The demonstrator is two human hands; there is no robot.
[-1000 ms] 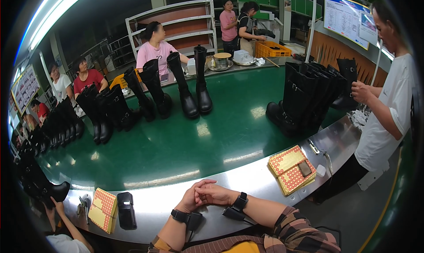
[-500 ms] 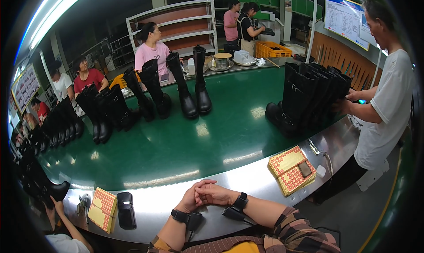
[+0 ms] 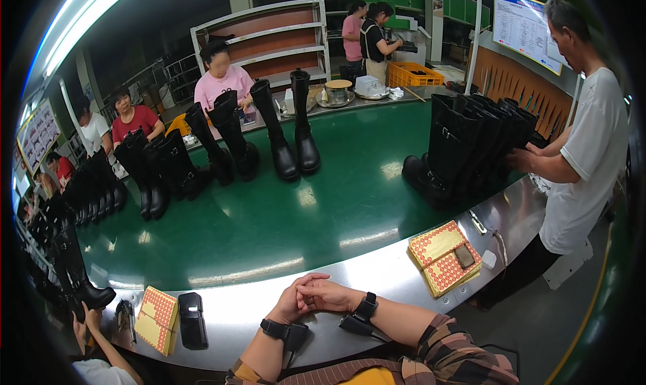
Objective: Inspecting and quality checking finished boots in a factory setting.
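My left hand (image 3: pixel 289 303) and my right hand (image 3: pixel 331 295) rest folded together above the steel edge (image 3: pixel 242 318) of the work table. Their fingers are closed against each other, partly hidden by the overlap, and no object shows in them. A black strap with a small black box sits on each wrist. To the left of my hands lie a black case (image 3: pixel 192 321) and a bundle of yellow cards with red round stickers (image 3: pixel 156 320). To the right is a second sticker bundle (image 3: pixel 444 258) with a brown block on it.
A green table top (image 3: pixel 269 230) carries black boots (image 3: pixel 306 149) along its far side. More boots (image 3: pixel 444 156) stand grouped at right, by a person in white (image 3: pixel 585 149). At lower left another person's hands (image 3: pixel 87 321) hold a boot (image 3: pixel 81 277). A cutter (image 3: pixel 478 222) lies at right.
My hands have not moved. At lower left, the co-worker's boot has swung more upright. The person in pink across the table has turned forward and looks down.
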